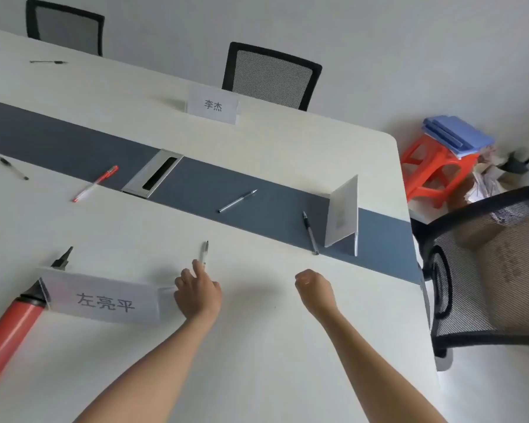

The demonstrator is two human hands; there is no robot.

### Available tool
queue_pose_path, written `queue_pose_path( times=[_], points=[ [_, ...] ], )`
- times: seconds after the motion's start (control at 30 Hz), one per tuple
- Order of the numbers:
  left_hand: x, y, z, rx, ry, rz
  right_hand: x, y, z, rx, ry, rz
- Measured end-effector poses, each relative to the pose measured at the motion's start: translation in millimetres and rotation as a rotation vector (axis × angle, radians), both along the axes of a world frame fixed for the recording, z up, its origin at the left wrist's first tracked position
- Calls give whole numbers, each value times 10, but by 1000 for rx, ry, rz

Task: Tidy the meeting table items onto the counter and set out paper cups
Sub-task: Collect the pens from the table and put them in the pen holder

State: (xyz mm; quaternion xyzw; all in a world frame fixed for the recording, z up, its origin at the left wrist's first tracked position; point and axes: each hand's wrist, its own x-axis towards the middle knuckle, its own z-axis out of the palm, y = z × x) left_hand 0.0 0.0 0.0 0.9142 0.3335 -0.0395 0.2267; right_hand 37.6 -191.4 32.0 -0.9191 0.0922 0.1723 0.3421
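White table (257, 346) holds the pen (204, 251) at your left hand (197, 290), whose grip is loose with one finger touching it, so pinch its middle and lift; your right hand (313, 285) is curled, empty.

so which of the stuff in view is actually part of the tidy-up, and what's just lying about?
Job: near pen, red pen, silver pen, black pens, name cards, red pump (likely).
Lying about: mesh chairs, orange stool, blue folders, cable hatch.
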Motion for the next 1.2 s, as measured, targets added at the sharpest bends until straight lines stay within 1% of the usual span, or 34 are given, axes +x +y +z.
queue_pose_path(
  times=[0.03,0.07,0.2,0.3,0.33,0.4,0.47,0.57,0.7,0.73,0.87,0.9,1.0,1.07,1.2],
  points=[
    [13,7,-8,-4,0,40,77,22,-19,-32,-20,6],
    [34,12,-58,-11,-39,79,154,36,-37,-66,-39,18],
    [94,-71,-212,-16,-129,103,523,107,-105,-198,-66,109],
    [176,-35,-187,-100,-89,116,807,174,-85,-241,-90,127],
    [194,-24,-180,-93,-92,114,896,195,-75,-243,-97,127],
    [207,-24,-174,-69,-97,68,1039,232,-82,-237,-85,120],
    [226,-16,-224,-86,-76,39,1134,242,-124,-249,-70,97],
    [244,25,-285,-24,-122,-7,1203,209,-220,-311,-59,44],
    [247,18,-281,46,-66,-69,1234,151,-299,-372,-14,-6],
    [248,24,-272,49,-81,-76,1225,143,-311,-392,-14,3],
    [320,17,-183,-189,-85,71,1111,141,-354,-510,-39,107],
    [338,7,-122,-252,-114,87,1071,147,-358,-519,-43,111],
    [390,44,134,-349,-308,138,986,186,-355,-494,-50,94],
    [416,163,339,-402,-430,174,975,238,-348,-425,-40,55],
    [409,613,729,-493,-612,305,1016,485,-284,-262,-16,-64]
  ],
)
